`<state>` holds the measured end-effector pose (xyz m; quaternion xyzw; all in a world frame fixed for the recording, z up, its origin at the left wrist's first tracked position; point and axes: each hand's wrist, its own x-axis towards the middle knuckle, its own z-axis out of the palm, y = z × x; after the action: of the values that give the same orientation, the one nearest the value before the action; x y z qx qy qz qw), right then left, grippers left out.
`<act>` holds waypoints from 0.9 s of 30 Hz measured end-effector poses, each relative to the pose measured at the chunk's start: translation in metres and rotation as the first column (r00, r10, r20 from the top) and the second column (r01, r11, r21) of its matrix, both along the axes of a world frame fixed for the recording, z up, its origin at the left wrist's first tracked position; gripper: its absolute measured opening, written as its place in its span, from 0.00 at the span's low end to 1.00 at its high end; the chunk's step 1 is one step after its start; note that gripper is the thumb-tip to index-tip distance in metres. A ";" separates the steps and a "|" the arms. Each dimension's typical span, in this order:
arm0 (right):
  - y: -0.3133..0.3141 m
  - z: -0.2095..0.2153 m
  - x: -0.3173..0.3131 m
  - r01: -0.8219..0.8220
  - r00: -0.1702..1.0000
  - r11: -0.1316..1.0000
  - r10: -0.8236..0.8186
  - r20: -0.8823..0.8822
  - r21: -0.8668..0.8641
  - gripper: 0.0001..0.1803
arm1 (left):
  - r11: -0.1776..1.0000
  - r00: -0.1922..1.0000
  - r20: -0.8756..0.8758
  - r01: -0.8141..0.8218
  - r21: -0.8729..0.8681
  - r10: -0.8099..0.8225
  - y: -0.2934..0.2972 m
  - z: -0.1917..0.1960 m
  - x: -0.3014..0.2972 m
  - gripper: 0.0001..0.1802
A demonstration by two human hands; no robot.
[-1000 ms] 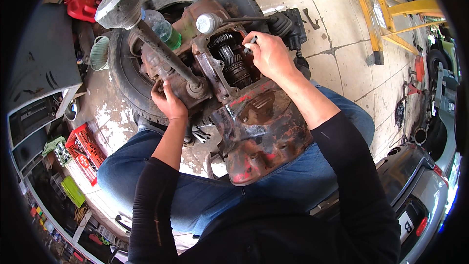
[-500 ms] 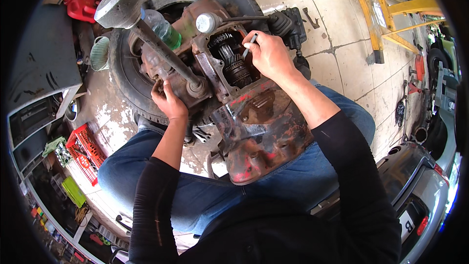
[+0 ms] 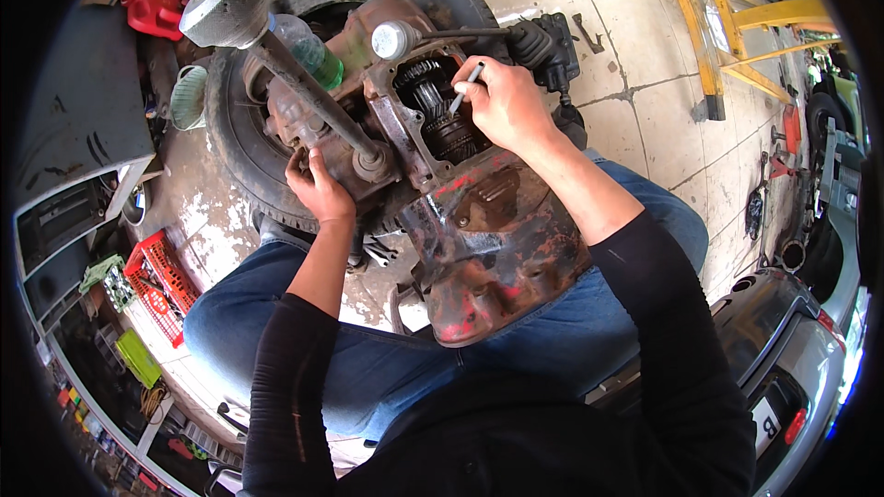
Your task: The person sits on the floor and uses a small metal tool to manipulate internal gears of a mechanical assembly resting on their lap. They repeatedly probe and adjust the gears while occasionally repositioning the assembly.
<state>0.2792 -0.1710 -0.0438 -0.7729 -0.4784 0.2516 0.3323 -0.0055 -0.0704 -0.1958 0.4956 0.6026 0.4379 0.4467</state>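
An old gearbox leans between my legs, its top opening showing dark shafts and gears. Pinched in the fingers of my right hand is a slim grey rod, its lower end down at the gears. My left hand curls its fingers around a part of the casing, left of the opening; the fingertips are partly hidden. A long lever with a wide grey, textured head rises beside that hand. Toward me lies the flared, red-stained bell housing.
A large tyre lies beneath the gearbox's far side. A bottle of green liquid and a white-knobbed shift lever stand close by. Left are a red crate and a metal cabinet; right, a yellow frame and a car.
The rod in my right hand has shifted slightly left, its lower end moving over the gears. My left hand keeps its place on the casing.
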 end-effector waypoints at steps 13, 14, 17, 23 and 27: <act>-0.007 -0.026 -0.003 0.002 0.997 0.988 -0.013 0.075 0.151 0.03 | 1.000 0.999 0.035 -0.001 0.013 0.000 0.002 -0.002 0.003 0.29; -0.003 -0.012 -0.003 0.038 0.999 0.997 -0.038 -0.002 0.063 0.03 | 1.000 1.000 0.002 0.001 0.019 -0.001 0.002 -0.004 -0.001 0.29; 0.001 -0.003 0.001 0.050 0.999 0.998 -0.050 -0.001 0.026 0.03 | 1.000 1.000 0.024 0.004 0.004 -0.005 0.004 -0.009 -0.003 0.29; 0.001 0.003 -0.010 -0.003 0.997 0.999 -0.001 -0.082 -0.051 0.03 | 1.000 1.000 -0.006 0.010 0.015 -0.010 0.003 -0.007 -0.002 0.29; -0.005 -0.019 -0.010 -0.046 0.995 0.983 0.030 0.092 0.175 0.03 | 1.000 0.999 0.043 -0.004 0.015 0.003 0.003 -0.007 0.002 0.29</act>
<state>0.2695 -0.1755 -0.0627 -0.7416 -0.5279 0.1796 0.3731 -0.0035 -0.0674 -0.2025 0.4884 0.5906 0.4536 0.4549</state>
